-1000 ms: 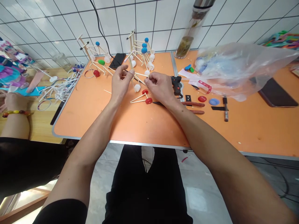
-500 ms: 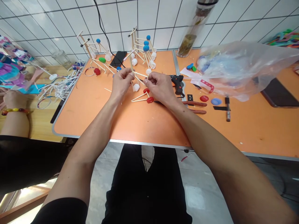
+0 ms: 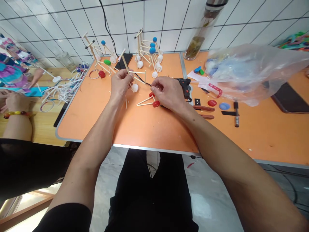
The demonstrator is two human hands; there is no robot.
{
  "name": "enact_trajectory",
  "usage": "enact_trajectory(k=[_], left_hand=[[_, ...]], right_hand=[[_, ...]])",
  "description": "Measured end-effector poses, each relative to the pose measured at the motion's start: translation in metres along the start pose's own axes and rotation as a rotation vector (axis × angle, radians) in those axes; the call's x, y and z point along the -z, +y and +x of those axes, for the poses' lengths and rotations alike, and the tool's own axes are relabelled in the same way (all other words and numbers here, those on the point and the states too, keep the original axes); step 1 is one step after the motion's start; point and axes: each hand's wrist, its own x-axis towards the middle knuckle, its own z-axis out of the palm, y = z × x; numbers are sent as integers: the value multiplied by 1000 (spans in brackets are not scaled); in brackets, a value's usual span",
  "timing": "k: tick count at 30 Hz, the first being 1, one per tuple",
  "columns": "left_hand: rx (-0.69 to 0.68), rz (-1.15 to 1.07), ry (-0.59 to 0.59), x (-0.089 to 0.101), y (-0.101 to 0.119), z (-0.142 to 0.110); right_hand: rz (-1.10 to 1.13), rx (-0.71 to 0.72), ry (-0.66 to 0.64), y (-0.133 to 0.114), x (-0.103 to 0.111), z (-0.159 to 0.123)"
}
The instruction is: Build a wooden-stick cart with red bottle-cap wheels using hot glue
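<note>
My left hand [image 3: 122,84] pinches a small frame of wooden sticks [image 3: 137,72] between thumb and fingers. A white plastic cap [image 3: 135,88] sits low on this frame, and one stick rises above the hand. To the right, my right hand [image 3: 167,91] is closed at the fingertips, apart from the frame; whether anything is in them cannot be seen. Just below those fingertips, a V of sticks with red wheels [image 3: 156,103] lies on the table. A loose stick [image 3: 126,102] lies by my left wrist.
Behind stand stick models with blue balls [image 3: 152,50] and a green piece [image 3: 107,62]. Right of my right hand lie a glue gun [image 3: 185,88], red-handled pliers [image 3: 205,109] and a plastic bag [image 3: 243,71]. Another person's hand [image 3: 16,101] rests at the left table.
My left hand has moved a little left with the stick frame, tilting it. My right hand's fingers have come away from the frame and stay near the red wheels.
</note>
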Motion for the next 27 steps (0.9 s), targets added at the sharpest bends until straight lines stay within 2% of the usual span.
enact_trajectory(k=[2,5,9,18,27], left_hand=[[12,-2,36,3,2,2],[28,0,62,5,4,3],[12,14,53,5,6,0],[6,42,65,3,8,-3],[60,41,47,5,10,-4]], right_hand=[[-85,114,-34,-3,3,-5],[-203,249,-152,-9,7,-10],[-317,336,-278,-16,8,-13],[-488,349,-404,-27,5,-16],[-324,277,-360,-13,1,-14]])
